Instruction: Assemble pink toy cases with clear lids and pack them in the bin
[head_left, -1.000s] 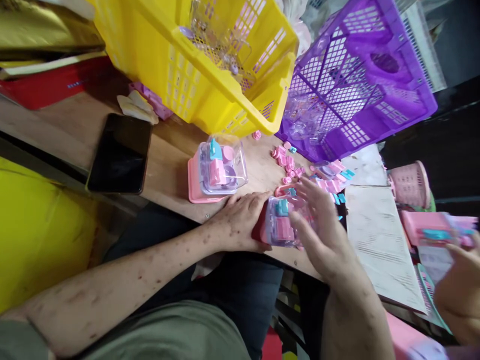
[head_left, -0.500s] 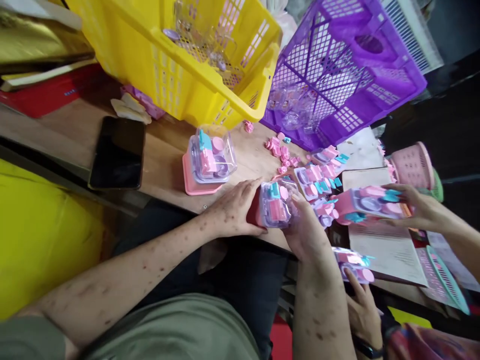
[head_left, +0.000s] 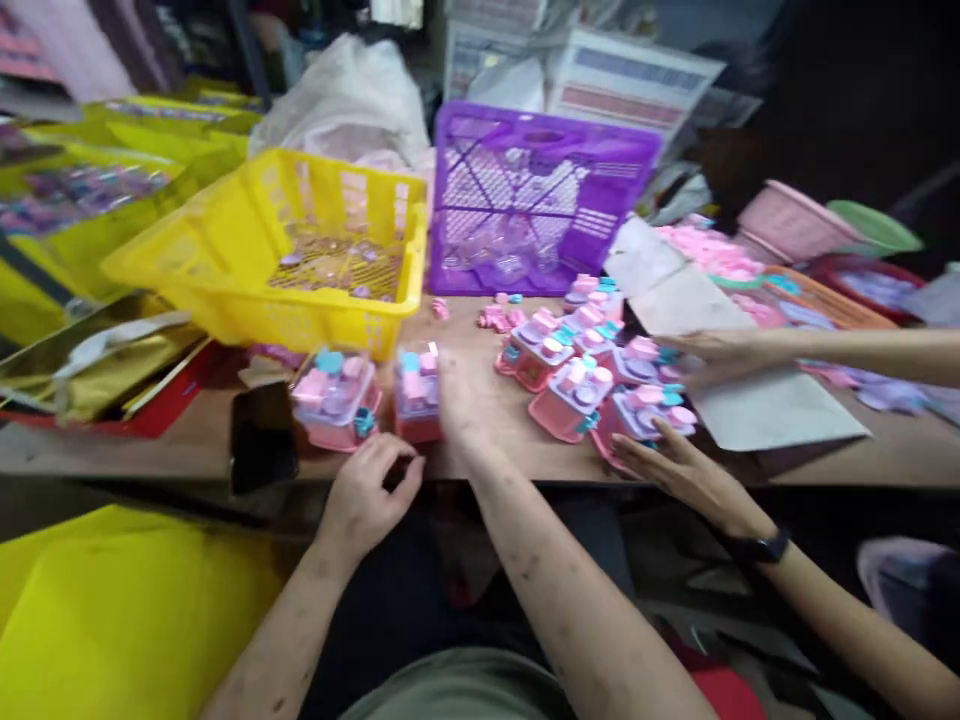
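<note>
Two clear-lidded pink toy boxes stand side by side near the table's front edge, one on the left (head_left: 334, 400) and one on the right (head_left: 416, 395). My right hand (head_left: 461, 400) rests against the right box's right side and appears to grip it, though its fingers are blurred. My left hand (head_left: 367, 490) hangs at the table's edge just below the boxes, fingers curled towards the thumb, with nothing visible in it.
A black phone (head_left: 261, 435) lies left of the boxes. Yellow basket (head_left: 262, 255) and purple basket (head_left: 540, 200) stand behind. Several toy boxes (head_left: 577, 370) and loose pink pieces (head_left: 499, 315) lie to the right. Another person's hands (head_left: 675, 465) reach in over them, near a paper sheet (head_left: 750, 410).
The view swung up and levelled. The box held in both hands now stands beside the first box. My left hand has come off it. The other person's hands have reached the box cluster.
</note>
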